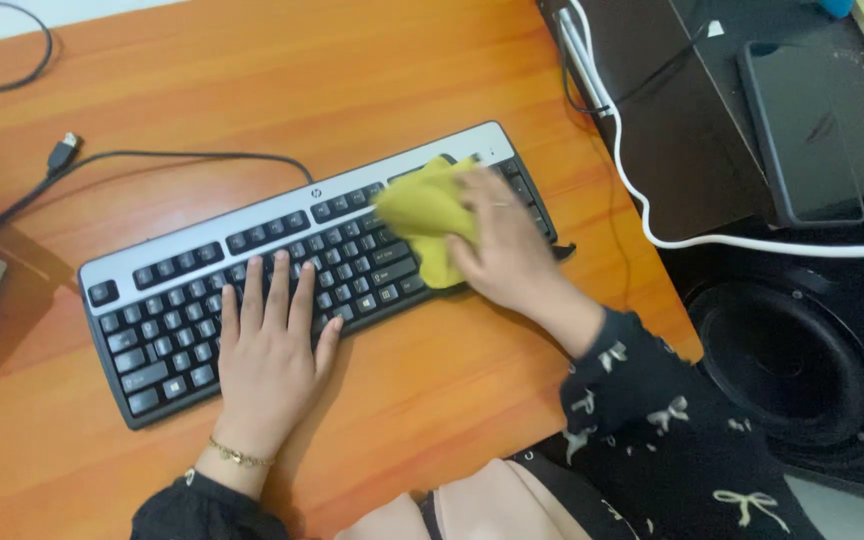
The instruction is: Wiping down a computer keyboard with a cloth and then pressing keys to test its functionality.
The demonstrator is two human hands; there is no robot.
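The right hand (pixel 507 240) was bunched around a yellow-green cloth (pixel 430 212), fingers curled over it and pressing it onto the right end of the keyboard (pixel 252 240); the blur there made the exact finger hold hard to tell. The left hand (pixel 270 350) lay flat and spread, palm down, over the near-left keys, holding nothing.

The cloth looked soft, light and limp, so it would likely fold and bunch in a grip; gathering a wad of it in the palm seemed the surest hold. The keyboard looked stiff, flat and fairly light, apt to slide on the smooth orange tabletop (pixel 432 400) unless pinned by a flat hand or taken at its side edges. Its black cable (pixel 152 157) ran off to the far left, ending in a loose plug (pixel 62 152). To the right, well apart, sat a dark speaker (pixel 787 360), with a white cable (pixel 672 235) draped beside it.
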